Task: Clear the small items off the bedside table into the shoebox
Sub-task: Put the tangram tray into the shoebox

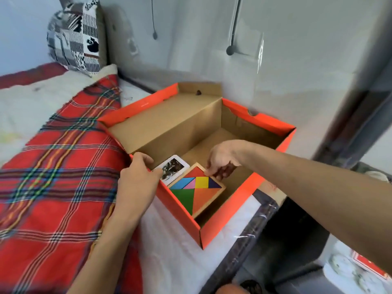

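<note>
Head view: placing step. Right hand [222, 160] pinching far corner of puzzle tray [197, 187] inside shoebox [222, 221], beside card [172, 168]. Left hand [137, 179] gripping box rim, steadying. Next, likely: let go, fetch remaining items.

No legible txt, mark on shoebox [244, 204] lid edge too blurred to read
</note>
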Tool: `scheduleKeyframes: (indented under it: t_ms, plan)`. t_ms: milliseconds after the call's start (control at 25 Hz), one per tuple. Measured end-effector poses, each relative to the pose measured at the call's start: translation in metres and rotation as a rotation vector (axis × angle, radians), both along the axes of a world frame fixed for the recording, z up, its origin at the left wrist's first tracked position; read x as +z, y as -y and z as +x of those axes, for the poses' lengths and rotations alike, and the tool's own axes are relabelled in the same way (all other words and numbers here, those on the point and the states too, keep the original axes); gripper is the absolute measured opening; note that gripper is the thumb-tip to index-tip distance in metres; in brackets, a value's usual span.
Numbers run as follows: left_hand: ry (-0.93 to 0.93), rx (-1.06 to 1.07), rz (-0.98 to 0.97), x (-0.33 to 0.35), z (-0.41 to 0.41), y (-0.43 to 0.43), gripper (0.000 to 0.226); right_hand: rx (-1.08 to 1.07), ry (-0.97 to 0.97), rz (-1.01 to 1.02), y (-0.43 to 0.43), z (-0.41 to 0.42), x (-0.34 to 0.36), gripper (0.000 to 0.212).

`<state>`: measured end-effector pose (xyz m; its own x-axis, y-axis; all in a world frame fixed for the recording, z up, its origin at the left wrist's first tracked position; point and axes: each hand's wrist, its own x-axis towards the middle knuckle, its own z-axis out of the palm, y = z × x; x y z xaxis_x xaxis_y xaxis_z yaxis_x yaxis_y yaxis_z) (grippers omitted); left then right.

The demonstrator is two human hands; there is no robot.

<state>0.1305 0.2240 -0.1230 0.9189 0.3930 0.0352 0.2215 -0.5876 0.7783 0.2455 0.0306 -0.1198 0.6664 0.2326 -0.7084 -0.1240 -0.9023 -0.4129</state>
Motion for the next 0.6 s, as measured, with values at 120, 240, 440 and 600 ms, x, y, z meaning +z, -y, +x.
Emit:
scheduleKeyframes:
  t_ms: [120,240,440,600]
  plan:
    - [0.014,0.011,-0.022,-0.004,0.002,-0.001,0.016,0.043,-0.053,-0.070,-0.013,0.002,-0.010,0.012]
    - [0.023,0.011,-0.075,-0.005,0.000,0.000,0.014,0.049,-0.075,-0.128,-0.021,0.000,-0.015,0.023]
    - [0.013,0.017,-0.094,-0.007,0.001,0.001,0.011,0.103,-0.031,-0.225,-0.034,-0.003,-0.019,0.023]
    - [0.004,0.007,-0.095,-0.007,0.000,0.001,0.011,0.213,0.207,-0.307,-0.042,-0.006,-0.020,0.028]
